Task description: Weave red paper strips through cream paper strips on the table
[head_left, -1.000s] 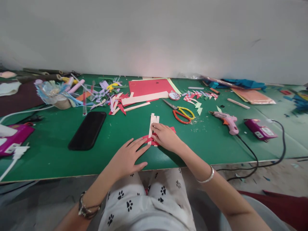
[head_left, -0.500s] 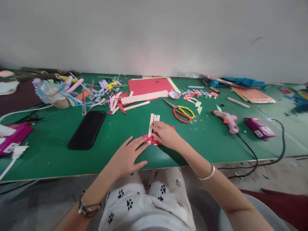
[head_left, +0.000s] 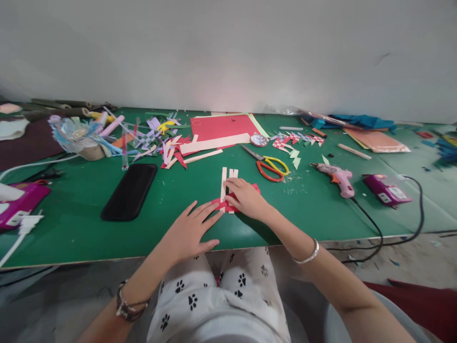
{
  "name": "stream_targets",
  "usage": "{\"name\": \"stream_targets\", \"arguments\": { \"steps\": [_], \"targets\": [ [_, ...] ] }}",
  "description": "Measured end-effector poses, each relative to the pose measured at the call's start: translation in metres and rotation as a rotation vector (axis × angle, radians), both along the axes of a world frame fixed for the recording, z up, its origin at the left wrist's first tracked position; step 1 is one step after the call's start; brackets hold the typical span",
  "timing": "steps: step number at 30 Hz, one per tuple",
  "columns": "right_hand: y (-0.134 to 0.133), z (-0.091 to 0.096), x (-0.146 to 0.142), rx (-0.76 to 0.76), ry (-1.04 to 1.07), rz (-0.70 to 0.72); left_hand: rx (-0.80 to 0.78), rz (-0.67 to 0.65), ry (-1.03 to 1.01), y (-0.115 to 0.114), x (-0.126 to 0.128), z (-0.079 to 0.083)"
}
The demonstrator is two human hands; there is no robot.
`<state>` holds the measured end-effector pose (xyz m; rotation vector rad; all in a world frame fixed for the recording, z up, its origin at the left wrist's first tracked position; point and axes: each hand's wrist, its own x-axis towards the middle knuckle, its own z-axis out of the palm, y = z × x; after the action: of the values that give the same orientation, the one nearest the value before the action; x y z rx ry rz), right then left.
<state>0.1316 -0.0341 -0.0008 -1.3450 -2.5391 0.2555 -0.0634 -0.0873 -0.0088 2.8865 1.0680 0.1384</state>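
Note:
On the green table [head_left: 78, 228] lies a small woven piece [head_left: 227, 190] of cream strips threaded through red paper. My left hand [head_left: 189, 231] lies flat with fingers spread, its fingertips pressing the red paper's left edge. My right hand [head_left: 246, 196] rests on the weave with its fingers curled over the strips; what the fingertips pinch is hidden.
Scissors [head_left: 268, 167] with red and yellow handles lie just behind the weave. A pink glue gun [head_left: 335, 178] and its black cord sit to the right. A black phone [head_left: 130, 190] lies to the left. Red and cream sheets [head_left: 221, 131] and paper scraps [head_left: 157, 143] crowd the back.
One cream strip now stands slightly apart from the others at the top of the weave. Both hands stay almost where they were.

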Motion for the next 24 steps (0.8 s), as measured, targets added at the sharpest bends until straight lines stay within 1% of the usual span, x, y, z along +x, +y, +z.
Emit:
{"name": "stream_targets", "arguments": {
  "steps": [3,8,14,17,20,22,24],
  "targets": [
    [0.014,0.001,0.000,-0.050,0.015,-0.044,-0.008,0.003,0.014,0.000,0.001,0.002],
    [0.040,0.008,-0.004,-0.157,-0.046,-0.073,-0.016,0.011,0.012,0.001,0.001,0.002],
    [0.055,0.018,-0.022,-0.183,-0.054,-0.077,-0.017,0.025,0.029,0.001,0.002,0.003],
    [0.062,0.016,-0.028,-0.308,0.074,-0.086,-0.022,0.028,0.019,0.001,0.002,0.003],
    [0.067,0.014,-0.026,-0.448,0.321,-0.083,-0.039,0.027,0.003,0.001,0.002,0.001],
    [0.068,0.014,-0.022,-0.498,0.458,-0.085,-0.049,0.035,-0.015,0.000,0.001,0.000],
    [0.066,0.017,-0.018,-0.538,0.535,-0.102,-0.053,0.052,-0.038,-0.001,0.001,-0.001]
  ]
}}
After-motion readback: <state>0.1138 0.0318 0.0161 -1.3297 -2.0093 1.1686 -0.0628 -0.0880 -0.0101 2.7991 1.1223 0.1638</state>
